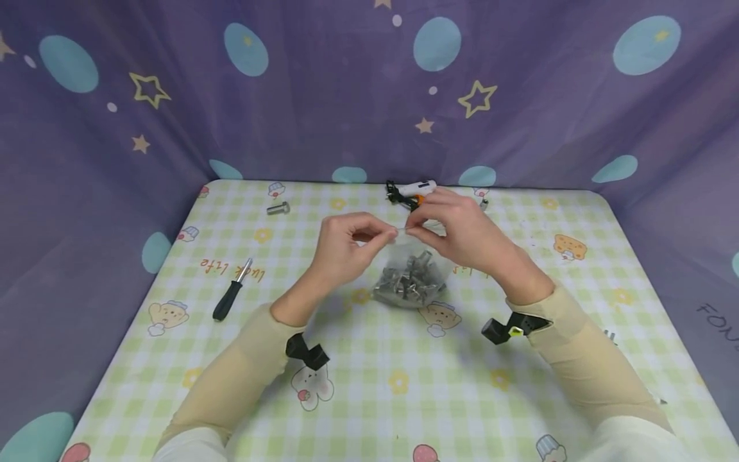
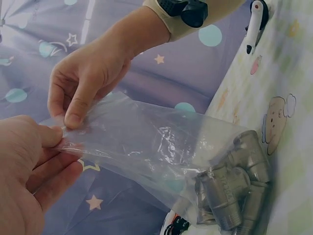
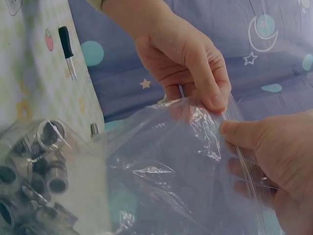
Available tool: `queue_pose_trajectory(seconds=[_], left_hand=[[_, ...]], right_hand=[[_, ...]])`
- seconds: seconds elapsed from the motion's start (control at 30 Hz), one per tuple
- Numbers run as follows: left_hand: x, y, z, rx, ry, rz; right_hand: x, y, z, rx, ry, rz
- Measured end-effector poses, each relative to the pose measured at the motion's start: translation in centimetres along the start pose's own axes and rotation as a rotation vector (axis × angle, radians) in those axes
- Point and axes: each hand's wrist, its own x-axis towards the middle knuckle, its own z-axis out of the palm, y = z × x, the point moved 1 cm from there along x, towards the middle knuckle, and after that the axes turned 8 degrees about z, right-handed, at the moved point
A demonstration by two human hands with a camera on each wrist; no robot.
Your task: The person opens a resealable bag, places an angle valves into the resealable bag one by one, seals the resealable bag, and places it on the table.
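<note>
A clear zip-top plastic bag [image 1: 398,256] stands on the table with several grey metal pipe fittings [image 1: 412,282] in its bottom. My left hand [image 1: 351,247] pinches the bag's top edge between thumb and fingers. Close beside it, my right hand [image 1: 458,228] pinches the same edge, the fingertips of both hands nearly touching. The right wrist view shows the zip strip [image 3: 249,181] running down past the thumbs. Seen from the left wrist, tee-shaped fittings [image 2: 225,196] weigh down the bag's lower end.
A dark-handled screwdriver [image 1: 233,292] lies at the left, with a metal bolt [image 1: 278,208] behind it. Near the back edge, partly behind my right hand, are a white tool [image 1: 417,188] and a black cord [image 1: 395,194]. A purple curtain [image 1: 346,96] surrounds the checked tablecloth [image 1: 369,417].
</note>
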Motion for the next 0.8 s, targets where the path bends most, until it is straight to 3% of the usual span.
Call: queue_pose_trajectory(seconds=[0.67,0.8], left_hand=[[0.2,0.0,-0.2,0.014,0.001,-0.017],[0.3,-0.3,0.0,0.024,-0.001,-0.011]], right_hand=[[-0.9,1.2,-0.7,-0.004,0.034,-0.038],[-0.8,0.8,-0.7,-0.005,0.021,-0.013]])
